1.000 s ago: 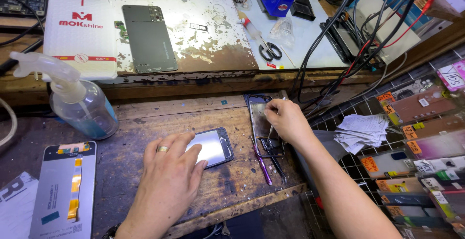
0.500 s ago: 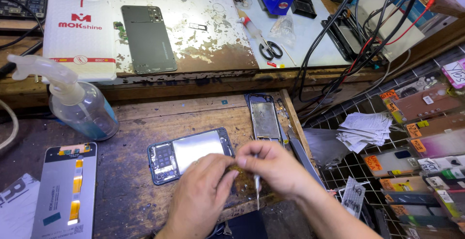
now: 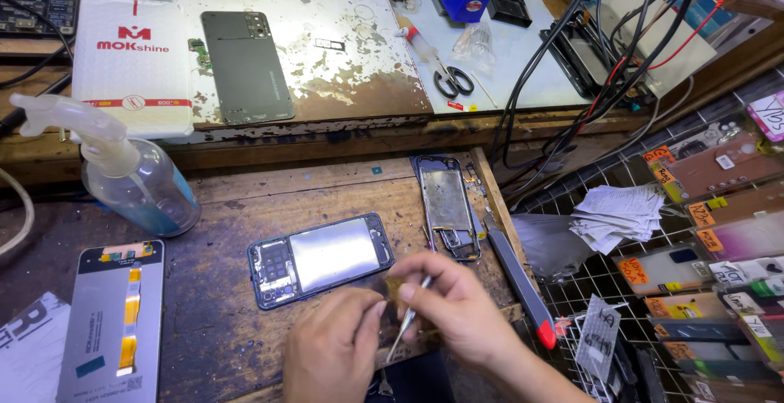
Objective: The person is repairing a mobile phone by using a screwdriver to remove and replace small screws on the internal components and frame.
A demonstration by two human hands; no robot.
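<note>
Both hands meet at the bench edge, right hand (image 3: 453, 309) pinching tweezers (image 3: 406, 321), left hand (image 3: 331, 354) half-curled, empty.

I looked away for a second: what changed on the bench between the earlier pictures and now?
The right hand left the bare phone frame, came down toward the left hand and took up tweezers. The left hand slid off the opened phone, uncovering it. Spray bottle, back cover and display panel stayed put.

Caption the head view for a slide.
Two hands, right hand holding tweezers beside left hand, work near an opened phone on a worn wooden bench.
</note>
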